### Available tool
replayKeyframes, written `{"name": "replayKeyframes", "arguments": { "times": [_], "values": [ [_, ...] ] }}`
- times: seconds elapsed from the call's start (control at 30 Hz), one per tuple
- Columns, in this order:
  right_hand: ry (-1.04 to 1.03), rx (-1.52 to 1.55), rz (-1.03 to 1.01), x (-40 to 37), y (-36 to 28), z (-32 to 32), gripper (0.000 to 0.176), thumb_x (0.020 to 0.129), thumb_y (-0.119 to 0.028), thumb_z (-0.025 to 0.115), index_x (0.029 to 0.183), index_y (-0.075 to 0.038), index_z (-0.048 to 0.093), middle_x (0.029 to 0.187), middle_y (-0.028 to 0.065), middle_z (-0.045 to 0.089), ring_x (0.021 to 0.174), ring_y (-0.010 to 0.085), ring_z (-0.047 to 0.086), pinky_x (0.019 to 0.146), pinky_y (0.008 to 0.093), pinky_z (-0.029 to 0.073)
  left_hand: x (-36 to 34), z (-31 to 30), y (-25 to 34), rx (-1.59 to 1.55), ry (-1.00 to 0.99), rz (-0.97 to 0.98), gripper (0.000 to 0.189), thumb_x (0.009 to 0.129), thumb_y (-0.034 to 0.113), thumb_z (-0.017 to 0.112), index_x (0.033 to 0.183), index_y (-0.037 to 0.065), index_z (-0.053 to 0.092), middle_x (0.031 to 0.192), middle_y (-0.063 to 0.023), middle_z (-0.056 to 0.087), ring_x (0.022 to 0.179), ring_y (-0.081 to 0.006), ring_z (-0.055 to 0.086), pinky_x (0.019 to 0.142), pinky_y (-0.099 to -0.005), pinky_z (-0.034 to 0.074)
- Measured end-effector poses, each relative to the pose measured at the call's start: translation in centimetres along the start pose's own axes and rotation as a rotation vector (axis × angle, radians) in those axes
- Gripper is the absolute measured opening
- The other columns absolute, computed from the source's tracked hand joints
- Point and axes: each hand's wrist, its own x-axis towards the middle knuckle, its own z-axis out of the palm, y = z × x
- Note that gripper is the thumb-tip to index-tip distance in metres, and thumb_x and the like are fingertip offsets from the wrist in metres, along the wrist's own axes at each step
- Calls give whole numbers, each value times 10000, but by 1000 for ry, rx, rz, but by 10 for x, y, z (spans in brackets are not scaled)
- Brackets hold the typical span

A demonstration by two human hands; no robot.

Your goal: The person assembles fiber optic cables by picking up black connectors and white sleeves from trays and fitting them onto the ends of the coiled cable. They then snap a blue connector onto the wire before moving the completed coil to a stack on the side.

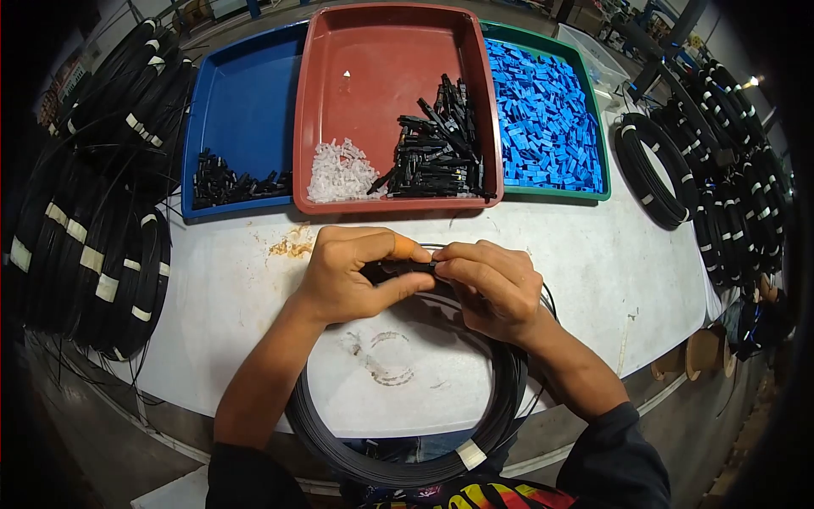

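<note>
My left hand [352, 267] is closed around a small black connector [397, 267], thumb below and index finger above; an orange cover wraps that index finger. From the right, my right hand [496, 284] pinches at the connector's right end, and the fingertips of both hands nearly meet there. Whether a cable end sits between the right fingertips is hidden. Beneath both hands lies a coil of thin black cable [506, 394], bound with a white tape band [471, 455]. It hangs over the table's front edge against my body.
A red tray [373, 68] holds black connector parts [437, 148] and small clear pieces [339, 172]. Left of it, a blue tray [250, 93] holds black parts; a green tray [604, 144] holds blue clips [547, 119]. Cable coils [80, 246] flank the white table [593, 271].
</note>
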Motion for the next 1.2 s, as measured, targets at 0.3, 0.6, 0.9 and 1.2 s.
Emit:
{"name": "replayKeyframes", "arguments": {
  "times": [0.3, 0.6, 0.9, 1.2],
  "values": [
    [38, 28, 40, -5, 5, 5, 344, 656, 98, 735, 982, 6, 682, 950, 129, 719, 744, 261, 719, 617, 341, 570, -4, -2, -5, -44, 7, -4, 105, 754, -20, 850, 805, -12, 759, 849, -123, 776, 736, -181, 754, 639, -262, 582],
    [-89, 140, 427, 1, -6, 2, 200, 801, 55, 754, 980, -19, 704, 922, 129, 713, 731, 291, 711, 653, 352, 567, -3, 2, -6, 96, -16, 26, 117, 745, -1, 849, 750, 14, 733, 859, -103, 775, 752, -212, 755, 639, -297, 595],
    [-51, 6, 294, -4, -1, 10, 197, 795, -34, 780, 974, -43, 698, 953, 99, 692, 767, 300, 704, 626, 390, 564, -3, 4, -12, 214, -45, 202, 118, 742, 37, 849, 776, 35, 735, 866, -74, 772, 754, -214, 747, 681, -309, 589],
    [-54, -39, 236, -9, 3, 10, 226, 796, -20, 784, 1003, -37, 695, 1015, 80, 691, 767, 282, 711, 623, 368, 574, -2, 4, -10, 205, -30, 202, 124, 734, 28, 854, 746, 38, 730, 860, -83, 777, 754, -207, 750, 661, -302, 583]
  ]
}}
